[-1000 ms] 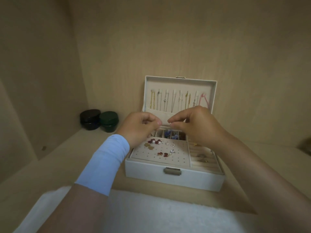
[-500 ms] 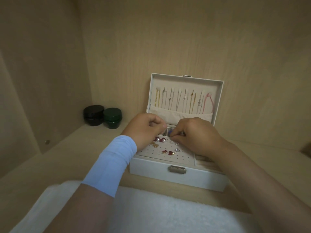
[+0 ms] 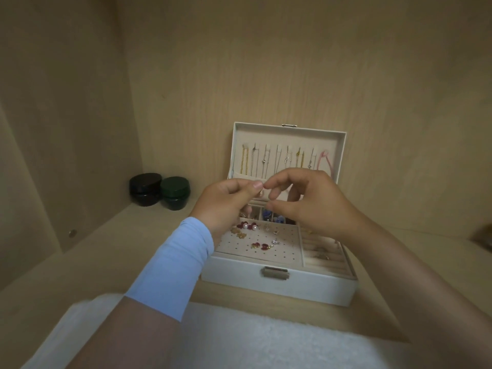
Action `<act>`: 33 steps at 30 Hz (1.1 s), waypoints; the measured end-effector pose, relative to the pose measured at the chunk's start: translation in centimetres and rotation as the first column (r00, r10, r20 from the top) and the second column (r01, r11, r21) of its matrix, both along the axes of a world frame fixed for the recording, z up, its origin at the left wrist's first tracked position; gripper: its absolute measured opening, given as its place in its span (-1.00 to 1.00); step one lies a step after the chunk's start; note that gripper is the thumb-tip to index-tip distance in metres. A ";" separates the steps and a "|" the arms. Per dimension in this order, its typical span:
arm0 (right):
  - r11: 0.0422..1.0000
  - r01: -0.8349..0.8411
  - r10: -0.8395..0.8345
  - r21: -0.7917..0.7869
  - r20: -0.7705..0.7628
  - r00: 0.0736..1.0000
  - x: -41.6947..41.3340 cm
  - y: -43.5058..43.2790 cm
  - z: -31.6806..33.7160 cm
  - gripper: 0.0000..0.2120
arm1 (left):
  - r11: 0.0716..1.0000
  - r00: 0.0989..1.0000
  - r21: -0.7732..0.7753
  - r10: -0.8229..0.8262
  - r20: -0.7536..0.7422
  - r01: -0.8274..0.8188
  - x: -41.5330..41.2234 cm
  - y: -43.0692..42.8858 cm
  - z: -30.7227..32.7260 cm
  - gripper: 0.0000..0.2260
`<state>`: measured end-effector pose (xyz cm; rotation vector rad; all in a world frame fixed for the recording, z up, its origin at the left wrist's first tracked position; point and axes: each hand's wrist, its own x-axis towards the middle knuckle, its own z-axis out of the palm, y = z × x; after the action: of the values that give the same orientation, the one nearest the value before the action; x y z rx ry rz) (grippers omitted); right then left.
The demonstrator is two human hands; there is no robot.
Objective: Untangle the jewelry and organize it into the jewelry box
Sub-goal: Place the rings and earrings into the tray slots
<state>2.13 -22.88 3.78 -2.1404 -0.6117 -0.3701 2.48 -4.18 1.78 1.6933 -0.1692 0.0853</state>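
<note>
While both hands hover above the open box, here is the head view. The white rectangular jewelry box [image 3: 239, 278] stands on the pale wooden shelf [image 3: 93, 257], toward the back wall and right of the middle, its brass front clasp [image 3: 275, 272] facing the front edge. Its lid [image 3: 287, 134] is propped upright, and a row of gold and silver chain necklaces [image 3: 266, 161] hangs inside it, with a pink cord [image 3: 325, 161] at the row's right end.

Now the hands. The left hand [image 3: 226, 206], wearing a light blue sleeve [image 3: 173, 267], has its fingers curled, thumb pressed to forefinger on a tiny pale-gold jewelry piece [image 3: 260, 193], too small to identify. It is held in the air over the box's rear compartments. The right hand [image 3: 314, 206] meets it fingertip to fingertip, fingers bent, forefinger and thumb apart. I cannot tell whether it grips anything.

Down in the box, red, pearl and gold stud earrings [image 3: 259, 245] sit on the perforated beige panel [image 3: 287, 246] at front left, beside the beige ring rolls [image 3: 322, 251] at front right.

In the shelf's back left corner, a round black jar [image 3: 145, 189] touches a round dark green jar [image 3: 175, 193]. A fluffy white cloth [image 3: 253, 342] lies along the front edge.
</note>
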 end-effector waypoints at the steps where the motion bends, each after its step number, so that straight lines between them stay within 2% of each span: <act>1: 0.999 -0.017 0.017 0.030 0.008 1.000 -0.3 0.2 0.1 -0.71 | 1.000 1.000 -0.026 -0.008 -0.008 0.008 -0.1 -0.1 0.0 -0.83; 3: 0.997 -0.025 0.022 0.075 0.038 0.999 -0.6 0.5 0.1 -0.67 | 0.996 0.998 -0.078 -0.049 -0.032 0.047 -0.2 -0.2 0.0 -0.81; 7: 0.994 0.009 -0.021 0.113 0.103 0.994 -0.5 0.6 -0.2 -0.81 | 0.991 0.992 -0.099 -0.102 -0.071 0.095 -0.5 -0.5 0.1 -0.81; 9: 0.994 0.026 -0.041 0.103 0.138 0.990 -0.7 0.4 -0.2 -0.90 | 0.996 0.995 -0.052 -0.078 -0.065 0.075 -0.6 -0.4 0.1 -0.84; 12: 0.996 0.022 -0.032 0.092 0.112 0.993 -0.7 -0.2 -0.2 -0.93 | 0.992 0.999 0.123 -0.027 0.032 0.023 -0.8 -0.4 0.0 -0.85; 14: 0.999 0.041 -0.042 0.013 0.067 0.997 -0.5 -0.8 -0.5 -0.94 | 0.958 0.989 0.286 -0.037 0.143 -0.006 -0.9 -0.7 -0.2 -0.84; 16: 0.982 0.115 -0.109 -0.149 0.053 0.993 -0.2 -1.7 -0.8 -0.97 | 0.891 0.976 0.453 -0.063 0.211 -0.040 -1.0 -1.0 -0.4 -0.86; 18: 0.906 0.212 -0.192 -0.366 0.089 0.977 -0.3 -2.2 -1.2 -0.95 | 0.820 0.965 0.568 -0.092 0.247 -0.068 -1.0 -1.0 -0.5 -0.86; 20: 0.835 0.257 -0.229 -0.486 0.117 0.966 -0.6 -2.2 -1.5 -0.94 | 0.739 0.950 0.666 -0.129 0.283 -0.098 -0.8 -0.9 -0.8 -0.82; 22: 0.812 0.274 -0.243 -0.516 0.129 0.961 -0.7 -2.0 -1.6 -0.92 | 0.661 0.931 0.740 -0.179 0.317 -0.125 -0.7 -0.8 -1.0 -0.79; 27: 0.786 0.317 -0.263 -0.531 0.177 0.948 -0.5 -1.8 -2.3 -0.90 | 0.584 0.927 0.808 -0.252 0.278 -0.084 -0.5 -0.8 -1.4 -0.75; 33: 0.790 0.280 -0.190 -0.546 0.216 0.958 -0.4 -1.9 -2.7 -0.94 | 0.593 0.933 0.802 -0.244 0.265 -0.073 -0.4 -1.0 -1.6 -0.78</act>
<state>1.68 -24.80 1.08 -2.8085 -0.5901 -0.5406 2.09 -5.14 0.16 2.5848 -0.6471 0.2733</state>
